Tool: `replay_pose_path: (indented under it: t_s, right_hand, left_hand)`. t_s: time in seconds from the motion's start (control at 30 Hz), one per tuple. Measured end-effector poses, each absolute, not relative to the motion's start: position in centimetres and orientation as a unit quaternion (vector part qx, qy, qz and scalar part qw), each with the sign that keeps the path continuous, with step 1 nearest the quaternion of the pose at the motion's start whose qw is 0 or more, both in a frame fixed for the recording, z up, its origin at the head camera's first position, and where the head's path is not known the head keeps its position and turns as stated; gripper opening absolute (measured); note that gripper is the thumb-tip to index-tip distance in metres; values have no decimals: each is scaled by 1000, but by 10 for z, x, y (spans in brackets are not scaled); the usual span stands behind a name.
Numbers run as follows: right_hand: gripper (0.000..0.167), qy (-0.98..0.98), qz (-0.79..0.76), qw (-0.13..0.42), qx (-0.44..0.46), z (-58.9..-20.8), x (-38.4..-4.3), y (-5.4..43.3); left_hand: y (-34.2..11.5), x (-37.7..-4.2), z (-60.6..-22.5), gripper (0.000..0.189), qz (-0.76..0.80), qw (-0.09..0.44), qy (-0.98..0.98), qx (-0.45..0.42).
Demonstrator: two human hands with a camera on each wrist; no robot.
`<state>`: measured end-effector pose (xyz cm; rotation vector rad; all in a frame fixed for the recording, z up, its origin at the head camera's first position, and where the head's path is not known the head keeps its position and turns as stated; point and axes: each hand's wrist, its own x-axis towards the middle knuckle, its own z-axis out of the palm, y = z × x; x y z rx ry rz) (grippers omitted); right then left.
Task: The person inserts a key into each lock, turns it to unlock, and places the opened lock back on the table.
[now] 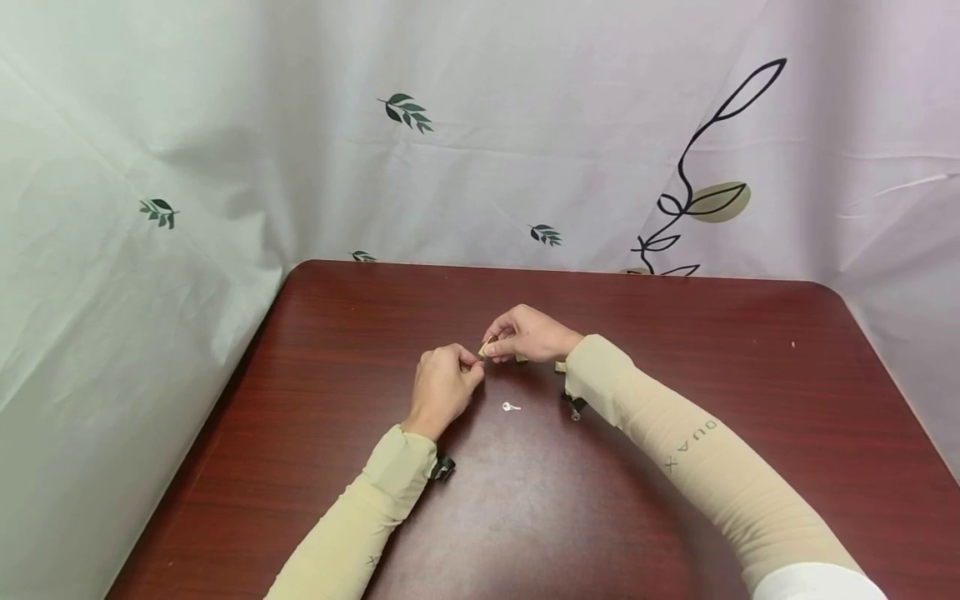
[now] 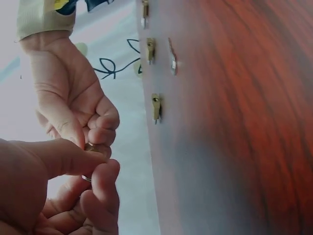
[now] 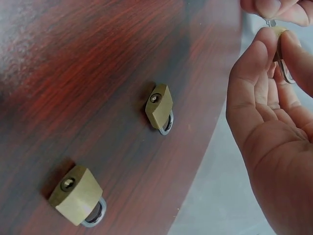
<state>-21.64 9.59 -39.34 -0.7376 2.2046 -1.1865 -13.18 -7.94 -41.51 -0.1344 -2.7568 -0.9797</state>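
My right hand [image 1: 531, 335] pinches a small brass padlock [image 3: 279, 49] between thumb and fingers, its silver shackle pointing back toward the palm. Close against it, my left hand [image 1: 441, 385] pinches a small silver key [image 3: 270, 22] at the padlock's keyhole end. Fingers cover most of the key, so how deep it sits cannot be told. On the table, in the right wrist view, lie two more brass padlocks, one nearer [image 3: 77, 196] and one farther [image 3: 160, 107], keyholes showing. A loose silver key [image 1: 511, 407] lies in front of the hands.
The dark red wooden table [image 1: 337, 500] has rounded far corners. White cloth with leaf prints [image 1: 465, 167] hangs behind it and at the sides. Black wrist devices [image 1: 443, 467] sit under both sleeves. A tiny pale fleck [image 1: 792, 344] lies at the far right.
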Motion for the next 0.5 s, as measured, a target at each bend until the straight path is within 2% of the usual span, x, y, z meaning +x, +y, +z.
replay_pose_path:
  t_s: [0.5]
  right_hand:
    - [10,808,-438,276,-282,-389,-215,99]
  left_hand:
    - [-79,-132,-410,11,-336,69,-938,-59]
